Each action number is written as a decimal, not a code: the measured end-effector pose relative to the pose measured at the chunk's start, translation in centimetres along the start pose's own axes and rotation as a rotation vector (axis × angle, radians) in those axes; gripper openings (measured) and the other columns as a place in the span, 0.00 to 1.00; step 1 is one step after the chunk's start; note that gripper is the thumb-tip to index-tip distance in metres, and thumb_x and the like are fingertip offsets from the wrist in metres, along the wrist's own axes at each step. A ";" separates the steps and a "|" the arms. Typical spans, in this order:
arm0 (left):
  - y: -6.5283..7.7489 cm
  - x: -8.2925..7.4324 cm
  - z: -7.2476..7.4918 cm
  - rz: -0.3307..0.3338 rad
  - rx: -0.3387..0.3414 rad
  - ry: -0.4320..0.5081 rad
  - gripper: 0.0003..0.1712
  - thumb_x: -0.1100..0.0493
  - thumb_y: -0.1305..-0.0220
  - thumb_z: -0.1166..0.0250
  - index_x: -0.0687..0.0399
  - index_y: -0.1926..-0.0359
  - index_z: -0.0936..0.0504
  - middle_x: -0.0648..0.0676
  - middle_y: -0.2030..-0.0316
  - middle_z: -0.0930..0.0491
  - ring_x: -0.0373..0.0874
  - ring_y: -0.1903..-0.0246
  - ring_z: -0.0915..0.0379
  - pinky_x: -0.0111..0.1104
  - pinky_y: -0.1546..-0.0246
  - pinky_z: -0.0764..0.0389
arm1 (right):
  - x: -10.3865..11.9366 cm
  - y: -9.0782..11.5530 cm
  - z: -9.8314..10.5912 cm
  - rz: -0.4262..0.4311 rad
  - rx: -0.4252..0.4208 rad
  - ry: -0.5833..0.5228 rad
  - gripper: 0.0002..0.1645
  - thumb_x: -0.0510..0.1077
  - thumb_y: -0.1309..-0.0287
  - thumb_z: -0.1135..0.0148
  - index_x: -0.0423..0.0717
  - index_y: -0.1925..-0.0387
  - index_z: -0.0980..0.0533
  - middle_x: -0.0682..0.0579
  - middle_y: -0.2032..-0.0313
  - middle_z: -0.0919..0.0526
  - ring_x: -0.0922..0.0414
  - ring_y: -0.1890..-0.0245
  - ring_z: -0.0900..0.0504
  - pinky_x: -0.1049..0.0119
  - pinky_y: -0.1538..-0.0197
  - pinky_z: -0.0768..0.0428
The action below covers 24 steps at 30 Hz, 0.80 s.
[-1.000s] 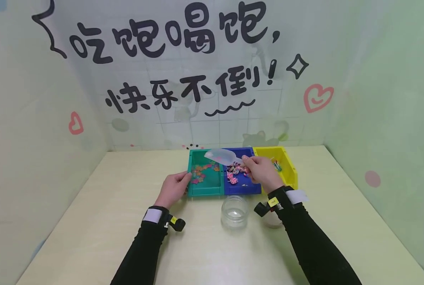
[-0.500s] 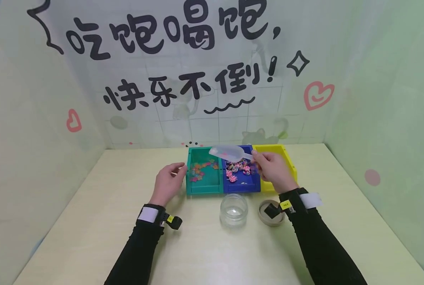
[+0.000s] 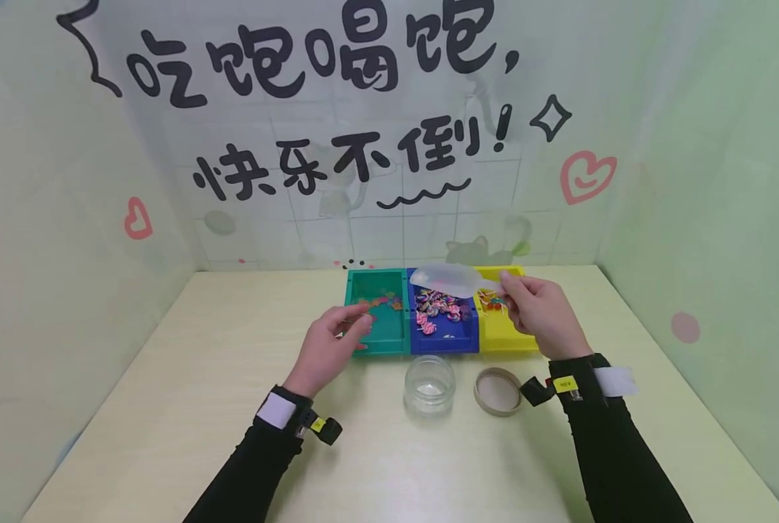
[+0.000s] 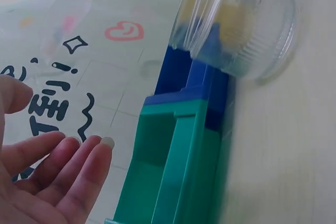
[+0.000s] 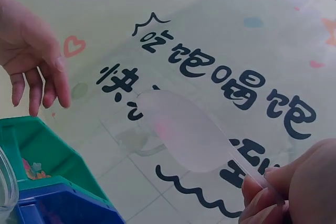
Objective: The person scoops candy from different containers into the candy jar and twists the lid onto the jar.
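My right hand [image 3: 546, 312] pinches the handle of a translucent plastic scoop [image 3: 448, 280], held up over the blue bin [image 3: 451, 344] and yellow bin [image 3: 503, 341]. Through the scoop's wall a pink patch shows in the right wrist view. My left hand [image 3: 331, 341] hovers by the near left corner of the green bin [image 3: 387, 343], fingers loosely bent, holding nothing. Small colourful star-shaped pieces [image 3: 389, 301] lie in the green bin. Swirled pink and multicoloured candy-like pieces [image 3: 437, 305] fill part of the blue one. A clear jar [image 3: 429, 386] stands lidless in front of the bins.
A round lid [image 3: 498, 392] lies on the pale wooden table [image 3: 389, 465], right of the jar. Small bright pieces [image 3: 490, 299] sit in the yellow bin. A printed backdrop [image 3: 265, 240] rises behind the bins, and side walls flank the table.
My right hand has moved right with the scoop, from over the green and blue bins toward the yellow one. My left hand has come off the green bin's left edge.
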<state>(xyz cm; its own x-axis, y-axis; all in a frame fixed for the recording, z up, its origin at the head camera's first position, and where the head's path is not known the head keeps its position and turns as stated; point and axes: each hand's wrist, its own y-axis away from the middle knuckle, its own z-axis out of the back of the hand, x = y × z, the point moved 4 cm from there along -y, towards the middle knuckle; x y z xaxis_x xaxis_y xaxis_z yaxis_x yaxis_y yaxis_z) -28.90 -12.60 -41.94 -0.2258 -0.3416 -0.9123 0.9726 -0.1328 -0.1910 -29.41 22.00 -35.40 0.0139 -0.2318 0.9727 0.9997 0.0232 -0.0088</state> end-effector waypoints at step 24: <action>3.0 0.9 -7.1 0.003 0.395 0.005 0.55 0.47 0.38 0.16 0.56 0.17 0.33 0.60 0.21 0.30 0.60 0.25 0.28 0.53 0.24 0.24 | 0.9 1.1 4.1 0.011 0.013 0.074 0.27 0.67 0.18 0.45 0.48 0.60 0.20 0.59 0.72 0.26 0.59 0.72 0.28 0.69 0.69 0.29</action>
<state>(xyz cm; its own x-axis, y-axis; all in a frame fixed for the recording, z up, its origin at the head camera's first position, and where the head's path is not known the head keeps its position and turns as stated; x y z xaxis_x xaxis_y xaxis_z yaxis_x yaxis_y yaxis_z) -25.80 -6.66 -45.87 -0.2218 -0.3381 -0.9146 0.8767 -0.4798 -0.0352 -28.43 25.84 -33.61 0.0265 -0.3023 0.9528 0.9991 0.0383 -0.0157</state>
